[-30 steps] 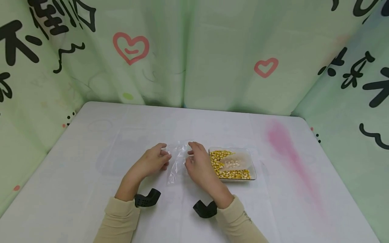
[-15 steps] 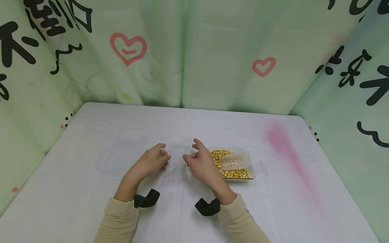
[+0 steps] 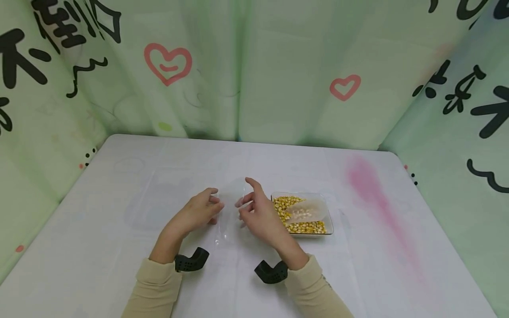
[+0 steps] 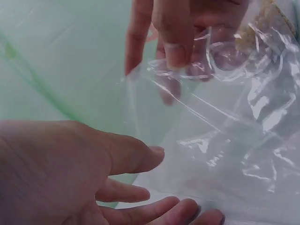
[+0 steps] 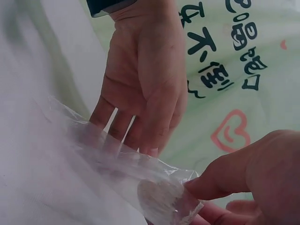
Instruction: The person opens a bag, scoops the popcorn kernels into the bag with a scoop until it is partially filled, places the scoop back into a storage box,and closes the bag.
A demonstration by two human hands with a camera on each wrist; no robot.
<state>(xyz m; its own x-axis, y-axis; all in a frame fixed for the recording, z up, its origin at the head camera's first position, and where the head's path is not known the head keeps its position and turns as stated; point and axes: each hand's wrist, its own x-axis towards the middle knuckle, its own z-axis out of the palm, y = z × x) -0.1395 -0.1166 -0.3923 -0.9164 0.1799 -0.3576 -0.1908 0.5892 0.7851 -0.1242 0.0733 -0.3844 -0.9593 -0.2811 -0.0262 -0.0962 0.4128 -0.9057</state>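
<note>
A clear plastic bag (image 4: 220, 154) spans the gap between my two hands; only faint glints of it show in the head view. My right hand (image 3: 260, 216) pinches its upper edge between thumb and fingers, with a bunched fold beneath the thumb. My left hand (image 3: 199, 210) is at the opposite side, thumb and index finger apart. In the right wrist view, the left fingers (image 5: 117, 129) extend fairly straight and show through the film; whether they are inside the bag or behind it cannot be told. The left thumb tip touches or nearly touches the film's edge.
Just right of my right hand stands a clear rectangular container (image 3: 329, 216) of yellow corn kernels (image 3: 306, 228). A translucent scoop-like piece (image 3: 318, 208) lies in it with paler kernels. A white cloth covers the table (image 3: 179, 168); green curtains (image 3: 286, 88) enclose three sides.
My right hand moved slightly right, then back left, its index finger now more raised. The bag's crumpled film has shifted and spread. My left hand stays almost still.
</note>
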